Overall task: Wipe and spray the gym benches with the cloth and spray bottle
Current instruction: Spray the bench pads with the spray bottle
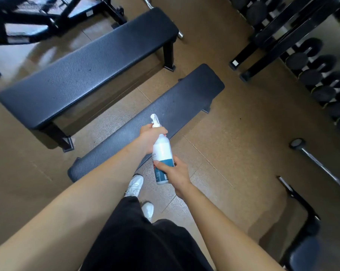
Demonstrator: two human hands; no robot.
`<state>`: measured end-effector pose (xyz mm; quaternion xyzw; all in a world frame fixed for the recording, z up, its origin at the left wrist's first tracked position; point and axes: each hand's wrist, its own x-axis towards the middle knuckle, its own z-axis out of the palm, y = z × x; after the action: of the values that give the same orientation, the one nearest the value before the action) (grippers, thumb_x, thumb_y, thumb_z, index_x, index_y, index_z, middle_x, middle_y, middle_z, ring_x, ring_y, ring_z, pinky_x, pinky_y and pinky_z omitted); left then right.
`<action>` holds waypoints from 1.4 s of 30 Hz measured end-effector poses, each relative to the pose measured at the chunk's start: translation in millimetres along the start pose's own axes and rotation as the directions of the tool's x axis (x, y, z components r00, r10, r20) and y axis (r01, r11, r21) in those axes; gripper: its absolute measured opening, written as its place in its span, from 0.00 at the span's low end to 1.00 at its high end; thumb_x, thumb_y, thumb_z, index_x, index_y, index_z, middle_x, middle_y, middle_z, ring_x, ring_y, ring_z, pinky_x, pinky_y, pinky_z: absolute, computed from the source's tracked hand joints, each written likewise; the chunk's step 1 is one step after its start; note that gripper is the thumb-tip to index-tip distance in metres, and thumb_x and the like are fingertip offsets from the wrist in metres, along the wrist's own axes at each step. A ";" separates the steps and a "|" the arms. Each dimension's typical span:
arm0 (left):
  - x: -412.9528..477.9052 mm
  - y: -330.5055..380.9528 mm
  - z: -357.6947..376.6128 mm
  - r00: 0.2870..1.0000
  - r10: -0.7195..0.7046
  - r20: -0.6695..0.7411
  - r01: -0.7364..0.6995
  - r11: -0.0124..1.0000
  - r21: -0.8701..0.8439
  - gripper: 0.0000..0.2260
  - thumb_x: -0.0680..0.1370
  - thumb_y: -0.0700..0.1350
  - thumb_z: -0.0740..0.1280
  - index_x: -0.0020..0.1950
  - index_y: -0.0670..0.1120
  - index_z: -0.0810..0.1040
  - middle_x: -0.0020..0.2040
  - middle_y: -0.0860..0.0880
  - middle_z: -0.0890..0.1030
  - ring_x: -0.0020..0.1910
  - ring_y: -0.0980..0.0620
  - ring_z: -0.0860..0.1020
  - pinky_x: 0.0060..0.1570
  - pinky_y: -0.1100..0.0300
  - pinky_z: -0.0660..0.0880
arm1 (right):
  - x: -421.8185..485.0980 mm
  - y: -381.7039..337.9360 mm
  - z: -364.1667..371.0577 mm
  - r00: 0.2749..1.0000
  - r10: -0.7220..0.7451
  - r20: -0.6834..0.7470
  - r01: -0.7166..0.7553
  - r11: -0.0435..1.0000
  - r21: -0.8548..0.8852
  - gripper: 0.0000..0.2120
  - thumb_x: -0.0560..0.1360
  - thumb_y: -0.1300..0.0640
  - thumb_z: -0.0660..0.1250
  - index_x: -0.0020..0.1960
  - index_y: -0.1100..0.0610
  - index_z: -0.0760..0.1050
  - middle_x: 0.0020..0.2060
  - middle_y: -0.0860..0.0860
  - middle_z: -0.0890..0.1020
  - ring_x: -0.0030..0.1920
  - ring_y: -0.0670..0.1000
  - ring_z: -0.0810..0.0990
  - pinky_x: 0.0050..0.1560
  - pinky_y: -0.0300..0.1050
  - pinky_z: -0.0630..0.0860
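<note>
Fingers (159,131) of the left hand (150,138) are curling round the neck of the spray bottle (162,147), just under its white trigger head, while the right hand (175,173) is gripping the lower body of the bottle over the teal label, thumb (161,165) lying across the front. Both hands are holding the bottle above the near half of the nearer bench (184,102), close to that bench's right edge, with the nozzle pointing away from the person toward the bench's far end (whether a finger is sitting on the trigger I cannot tell). The bottle is tilting, head away and base toward the person. A second bench (83,73) is standing to the left of the nearer bench and well apart from it, running roughly alongside it on the tan floor (233,153). To the right of the nearer bench a dumbbell rack (282,34) is holding rows of dark dumbbells (311,75), and a bar (321,167) is lying on the floor to that side too. At the near end of the nearer bench, white shoes (135,185) and black trousers (145,241) are showing below the forearms.
</note>
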<state>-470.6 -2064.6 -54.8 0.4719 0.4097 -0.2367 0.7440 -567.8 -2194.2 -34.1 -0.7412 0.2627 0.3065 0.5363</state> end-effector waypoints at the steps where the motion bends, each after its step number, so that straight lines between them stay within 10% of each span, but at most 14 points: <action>1: -4.9 -4.5 -2.6 1.000 -0.011 -0.014 0.011 1.000 0.001 0.09 0.73 0.32 0.72 0.48 0.41 0.75 0.36 0.41 0.77 0.30 0.47 0.77 0.32 0.57 0.78 | -4.9 5.4 0.3 1.000 -0.012 0.001 0.012 1.000 -0.005 0.22 0.65 0.49 0.81 0.57 0.48 0.80 0.50 0.53 0.85 0.51 0.55 0.85 0.53 0.58 0.84; 15: -84.9 -88.6 -49.4 0.983 0.073 -0.171 -0.064 0.996 0.057 0.09 0.73 0.33 0.71 0.44 0.42 0.73 0.35 0.42 0.74 0.29 0.48 0.75 0.30 0.60 0.74 | -89.2 88.3 15.6 0.984 -0.107 0.142 0.100 0.993 0.059 0.23 0.70 0.49 0.79 0.62 0.50 0.76 0.51 0.49 0.81 0.50 0.48 0.83 0.43 0.37 0.80; 26: -115.0 -109.9 -102.0 0.987 0.071 -0.143 -0.062 0.996 0.069 0.16 0.70 0.33 0.73 0.56 0.39 0.76 0.42 0.40 0.78 0.34 0.44 0.78 0.33 0.55 0.78 | -128.8 119.3 60.7 0.985 -0.099 0.141 0.083 0.989 0.120 0.20 0.69 0.51 0.80 0.58 0.49 0.79 0.51 0.52 0.83 0.52 0.52 0.85 0.52 0.50 0.84; 42: -121.6 -81.5 -257.7 0.999 0.043 -0.020 -0.038 0.981 0.192 0.09 0.71 0.32 0.74 0.45 0.41 0.76 0.36 0.41 0.78 0.33 0.45 0.78 0.35 0.54 0.79 | -189.9 106.8 240.3 0.999 0.007 -0.041 0.001 0.985 0.174 0.16 0.70 0.51 0.79 0.54 0.46 0.77 0.49 0.51 0.84 0.49 0.51 0.85 0.51 0.51 0.85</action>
<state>-697.5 -1874.0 -51.4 0.5523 0.3843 -0.2540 0.6948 -814.0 -1983.6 -18.9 -0.6973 0.3007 0.2677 0.5931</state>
